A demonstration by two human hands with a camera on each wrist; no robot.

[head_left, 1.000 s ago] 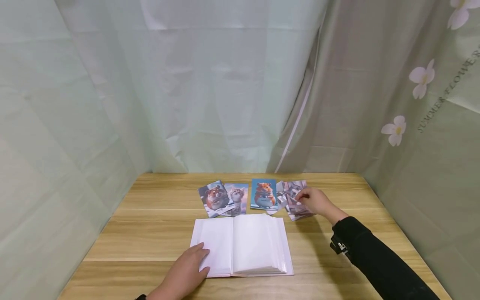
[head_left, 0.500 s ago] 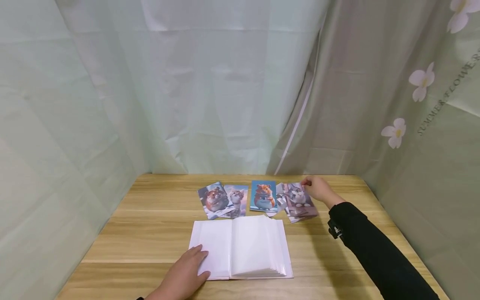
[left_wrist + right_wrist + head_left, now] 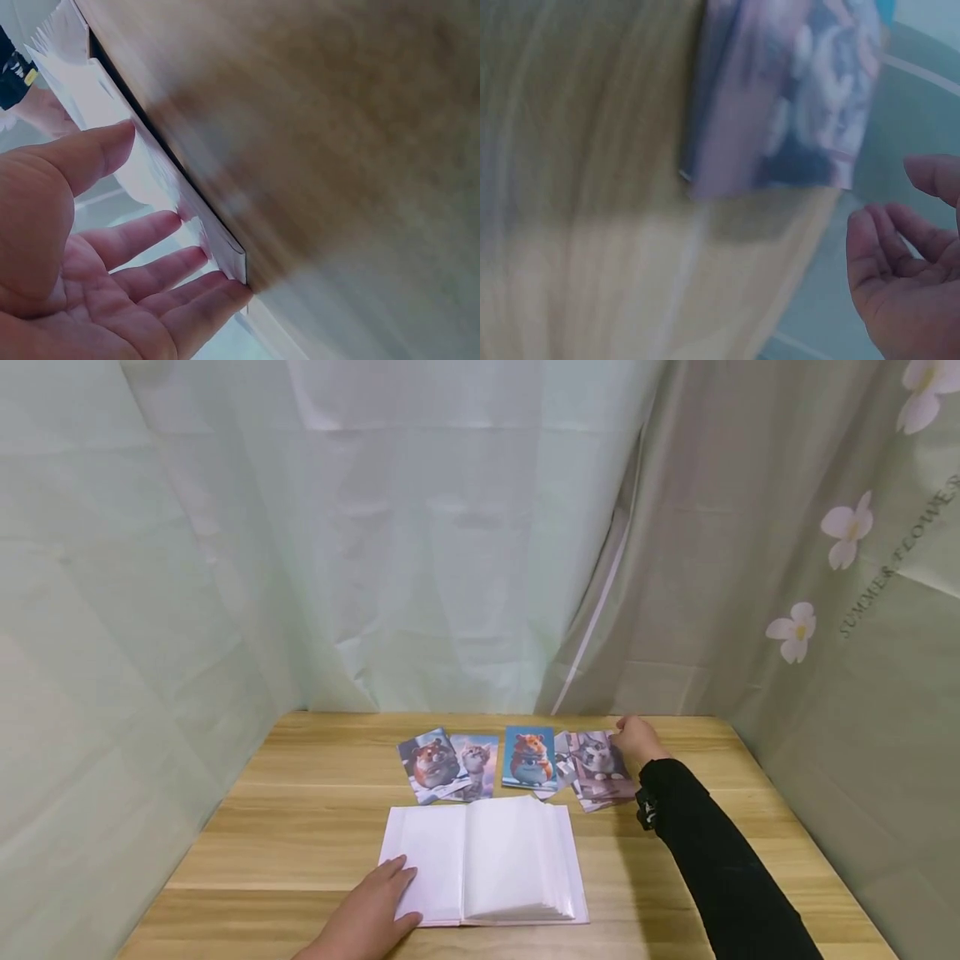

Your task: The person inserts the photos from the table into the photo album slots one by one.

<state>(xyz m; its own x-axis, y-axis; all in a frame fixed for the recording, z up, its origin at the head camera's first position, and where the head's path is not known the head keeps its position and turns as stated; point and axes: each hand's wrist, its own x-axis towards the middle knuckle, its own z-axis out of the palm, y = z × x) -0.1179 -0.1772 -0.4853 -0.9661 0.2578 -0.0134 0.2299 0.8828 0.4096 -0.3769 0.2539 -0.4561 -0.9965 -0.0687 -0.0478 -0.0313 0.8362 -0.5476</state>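
An open album (image 3: 502,860) with white pages lies near me on the wooden table. My left hand (image 3: 367,906) rests at its left page's lower edge; in the left wrist view its thumb and fingers are extended along the album's edge (image 3: 165,165). At the far right corner of a grey-and-white cat card (image 3: 597,756) is my right hand (image 3: 640,742). The right wrist view has that hand (image 3: 911,262) with bent fingers and a gap between thumb and fingertips, apart from the card corner (image 3: 810,135). More cards lie partly hidden beneath the cat card.
Left of the cat card lie a blue hamster card (image 3: 529,757), a pale kitten card (image 3: 480,764) and another hamster card (image 3: 432,766). Behind the wooden table (image 3: 300,843) hangs a pale curtain (image 3: 450,568), with curtains at both sides.
My right hand has moved from over the cat card to its far right corner, leaving the cat picture uncovered. That card has slid slightly right. My left hand stays on the album.
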